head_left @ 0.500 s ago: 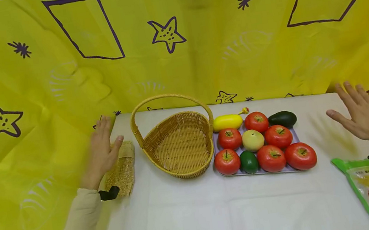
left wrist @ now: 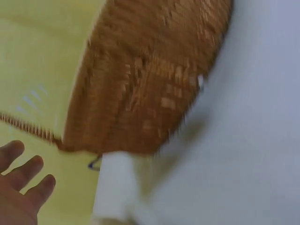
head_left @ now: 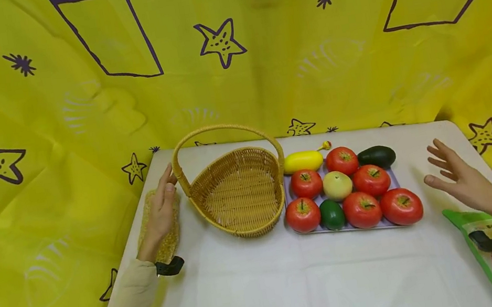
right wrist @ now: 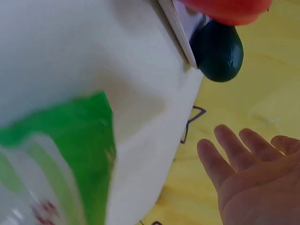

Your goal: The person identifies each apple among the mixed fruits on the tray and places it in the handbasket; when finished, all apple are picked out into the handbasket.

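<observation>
My left hand (head_left: 160, 216) hovers by the left side of a wicker basket (head_left: 240, 197), its fingers extended and holding nothing. In the left wrist view, these fingertips (left wrist: 41, 190) appear apart from the basket's handle (left wrist: 28, 127). A clear bag of yellowish grains (head_left: 173, 238) lies partly hidden beneath that hand. On the right, my right hand (head_left: 465, 181) is raised, empty, with fingers spread and loosely bent. It is nearest to a green-topped plastic bag (head_left: 468, 221), partly covered by the wrist and sleeve, and to the right of a dark green avocado (head_left: 376, 157).
Right of the basket, a lilac tray (head_left: 394, 185) bears several red apples (head_left: 361, 210), a pale round fruit (head_left: 337, 186) and a small green fruit (head_left: 332, 214). A long yellow fruit (head_left: 303, 161) lies at its back. A yellow patterned cloth (head_left: 265, 87) hangs behind the white table (head_left: 266, 288).
Both hands have moved inward: my left hand rightward toward the basket, my right hand leftward and lower. Basket and fruit stay put.
</observation>
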The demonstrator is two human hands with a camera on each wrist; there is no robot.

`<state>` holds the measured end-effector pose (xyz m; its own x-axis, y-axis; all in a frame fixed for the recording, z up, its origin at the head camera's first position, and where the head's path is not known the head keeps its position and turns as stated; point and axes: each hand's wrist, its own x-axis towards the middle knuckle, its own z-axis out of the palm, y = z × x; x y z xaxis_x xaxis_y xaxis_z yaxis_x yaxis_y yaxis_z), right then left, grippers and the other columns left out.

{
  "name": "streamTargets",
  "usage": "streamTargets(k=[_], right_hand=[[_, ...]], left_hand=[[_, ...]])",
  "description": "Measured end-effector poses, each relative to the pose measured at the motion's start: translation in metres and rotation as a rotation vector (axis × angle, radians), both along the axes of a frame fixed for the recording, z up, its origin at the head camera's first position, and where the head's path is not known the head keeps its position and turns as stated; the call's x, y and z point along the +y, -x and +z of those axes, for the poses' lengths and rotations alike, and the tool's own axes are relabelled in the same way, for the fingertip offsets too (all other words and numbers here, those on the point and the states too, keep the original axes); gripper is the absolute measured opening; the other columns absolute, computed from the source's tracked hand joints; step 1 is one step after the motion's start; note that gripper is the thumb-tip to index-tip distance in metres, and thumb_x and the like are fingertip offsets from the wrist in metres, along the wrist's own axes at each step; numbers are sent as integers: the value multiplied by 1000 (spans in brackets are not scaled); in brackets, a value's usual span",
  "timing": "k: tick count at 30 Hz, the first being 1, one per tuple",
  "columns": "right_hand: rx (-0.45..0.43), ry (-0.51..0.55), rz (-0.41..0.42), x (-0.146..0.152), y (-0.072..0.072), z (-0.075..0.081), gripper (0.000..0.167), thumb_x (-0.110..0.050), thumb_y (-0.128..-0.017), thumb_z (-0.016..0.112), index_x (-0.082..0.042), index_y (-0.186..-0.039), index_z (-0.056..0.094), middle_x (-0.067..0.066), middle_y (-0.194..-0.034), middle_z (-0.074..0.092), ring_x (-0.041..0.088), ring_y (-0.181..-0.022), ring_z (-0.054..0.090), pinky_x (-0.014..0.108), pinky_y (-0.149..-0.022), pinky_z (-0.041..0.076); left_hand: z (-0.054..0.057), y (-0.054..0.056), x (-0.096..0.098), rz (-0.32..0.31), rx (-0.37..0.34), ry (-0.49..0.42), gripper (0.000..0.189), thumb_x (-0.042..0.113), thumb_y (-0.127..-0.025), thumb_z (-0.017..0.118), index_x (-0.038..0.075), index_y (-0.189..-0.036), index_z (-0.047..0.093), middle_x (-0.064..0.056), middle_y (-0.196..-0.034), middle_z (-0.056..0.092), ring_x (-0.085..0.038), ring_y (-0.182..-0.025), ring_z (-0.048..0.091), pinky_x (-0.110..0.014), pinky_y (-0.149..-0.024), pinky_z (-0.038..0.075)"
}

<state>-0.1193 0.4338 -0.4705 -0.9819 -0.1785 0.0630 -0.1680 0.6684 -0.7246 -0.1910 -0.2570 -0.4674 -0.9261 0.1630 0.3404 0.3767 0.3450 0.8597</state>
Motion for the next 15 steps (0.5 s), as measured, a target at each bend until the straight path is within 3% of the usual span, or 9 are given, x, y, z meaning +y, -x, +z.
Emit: streamTargets(k=[2,5,9,15], right_hand=[[30,63,39,-3,-3,-6,103,-1,-102,67,-27,-173,-3,-17,-175,16,-29,-134,29,-7,-105,24],[65,124,92,-8,-8,-12,110,11,-92,73,-21,-173,6,-28,-164,30,-27,-132,38,-4,-104,32],[76,169,137,-17,-16,-17,111,18,-82,79,-12,-171,20,-33,-153,42,-21,-133,46,-2,-101,38],[39,176,146,-30,-28,-25,97,11,-78,87,-1,-162,40,-29,-151,51,-19,-132,48,-2,-101,39]], left_hand=[[2,-1,8,-22,-26,-83,53,19,-118,27,12,-170,26,-28,-167,38,-49,-152,39,-65,-126,30],[3,-3,17,-39,-57,-188,53,22,-118,27,7,-169,26,-30,-165,38,-41,-151,42,-50,-128,36],[0,-5,22,-9,-65,-258,53,24,-118,32,4,-167,31,-29,-163,41,-24,-145,47,-24,-119,44],[-2,-4,26,43,-32,-286,49,20,-117,38,2,-163,40,-28,-160,46,-34,-144,50,-20,-114,47]])
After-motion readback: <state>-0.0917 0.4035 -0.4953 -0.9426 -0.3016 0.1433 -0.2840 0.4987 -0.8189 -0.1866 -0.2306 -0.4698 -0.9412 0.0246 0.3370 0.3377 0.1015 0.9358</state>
